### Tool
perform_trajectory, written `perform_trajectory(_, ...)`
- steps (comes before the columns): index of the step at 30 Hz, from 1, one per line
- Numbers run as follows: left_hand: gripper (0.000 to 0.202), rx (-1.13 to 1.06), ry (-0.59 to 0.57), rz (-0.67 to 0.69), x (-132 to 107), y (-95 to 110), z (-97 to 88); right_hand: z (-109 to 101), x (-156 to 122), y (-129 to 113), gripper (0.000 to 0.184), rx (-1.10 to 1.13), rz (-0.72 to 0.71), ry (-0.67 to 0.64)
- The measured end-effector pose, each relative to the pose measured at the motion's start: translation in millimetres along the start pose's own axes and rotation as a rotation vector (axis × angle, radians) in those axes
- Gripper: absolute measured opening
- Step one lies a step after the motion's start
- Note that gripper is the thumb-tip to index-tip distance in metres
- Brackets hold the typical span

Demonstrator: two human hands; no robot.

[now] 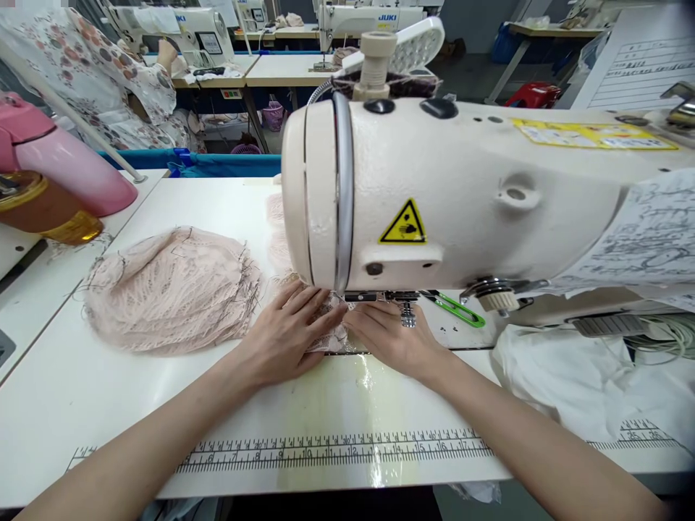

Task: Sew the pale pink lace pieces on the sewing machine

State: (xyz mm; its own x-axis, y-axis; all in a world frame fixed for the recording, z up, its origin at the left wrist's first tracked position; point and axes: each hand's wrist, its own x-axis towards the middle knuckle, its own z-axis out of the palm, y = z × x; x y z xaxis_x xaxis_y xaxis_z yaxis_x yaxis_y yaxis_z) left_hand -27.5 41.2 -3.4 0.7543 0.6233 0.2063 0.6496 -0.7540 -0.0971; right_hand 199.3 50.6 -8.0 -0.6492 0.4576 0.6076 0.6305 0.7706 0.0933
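A cream sewing machine point(434, 195) stands over the white table, its head above both my hands. Pale pink lace fabric point(332, 339) lies under the needle area, and more of it runs back behind the machine head. My left hand point(290, 329) rests flat on this lace, fingers stretched out towards the needle area. From the other side, my right hand point(394, 336) has its fingers pressed together at the lace's edge, partly covered by the machine's lower parts. Left of my hands sits a heap of pink lace pieces point(174, 289) with dark thread ends. The needle itself is hidden.
Green thread snips point(460, 310) lie right of the needle area. White cloth point(565, 373) is bunched further right. A printed ruler point(326, 452) runs along the front edge. At left are a pink bottle point(70, 163) and an amber jar point(48, 206). Another person's sleeve point(119, 58) shows behind.
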Motion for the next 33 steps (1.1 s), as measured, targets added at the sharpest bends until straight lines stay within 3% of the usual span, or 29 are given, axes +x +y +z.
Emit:
perform_trajectory(4,0.032,-0.027,0.16,0.087,-1,-1,1.2,0,-1,-2,0.019,0.046,-0.038,-0.041)
perform_trajectory(7,0.027,-0.05,0.203,0.114,0,-3,0.2,4,-3,-5,0.02,0.091,-0.073,-0.087)
perform_trajectory(18,0.025,-0.032,0.196,0.063,2,-6,-1.7,14,-2,-11,0.017,0.113,-0.047,-0.036)
perform_trajectory(33,0.033,0.025,0.146,0.003,-1,-4,7.9,10,-3,-5,0.021,0.077,0.04,-0.139)
